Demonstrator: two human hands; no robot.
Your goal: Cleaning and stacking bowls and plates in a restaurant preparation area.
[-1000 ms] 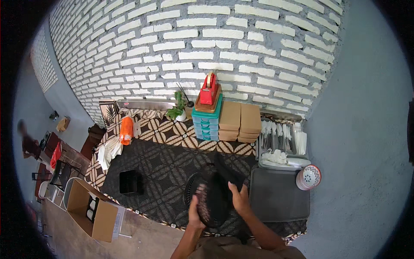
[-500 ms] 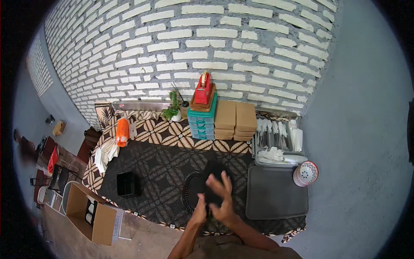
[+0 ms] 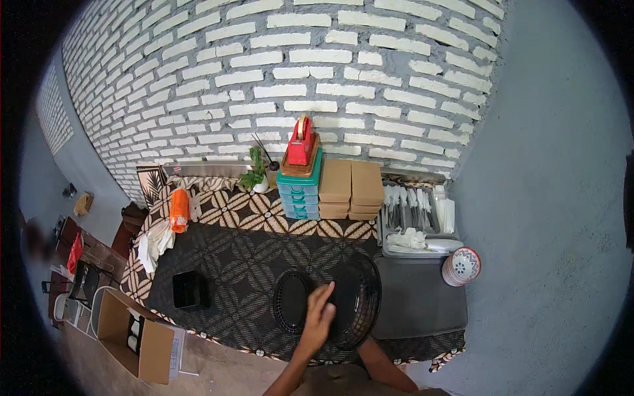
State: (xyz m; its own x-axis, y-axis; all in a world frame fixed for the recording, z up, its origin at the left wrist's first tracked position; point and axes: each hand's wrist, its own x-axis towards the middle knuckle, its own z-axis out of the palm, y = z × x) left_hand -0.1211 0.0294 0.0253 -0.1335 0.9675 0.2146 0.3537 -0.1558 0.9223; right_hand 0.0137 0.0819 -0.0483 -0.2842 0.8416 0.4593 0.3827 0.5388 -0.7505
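White brick wall [image 3: 277, 72] up top, dark mat [image 3: 231, 257] below. Head cam: left hand [image 3: 318, 320] reaches up from the bottom edge, fingers loosely extended across a black oval basket [image 3: 368, 303]; can't tell if they're gripping. Right forearm [image 3: 386, 369] goes in behind it, hiding the right hand, so no clue about those fingers. It's tilted, long axis running toward the wall, between a second oval basket [image 3: 290, 303] and one grey tray [image 3: 422, 300]. Two baskets total, one square black container [image 3: 190, 289].
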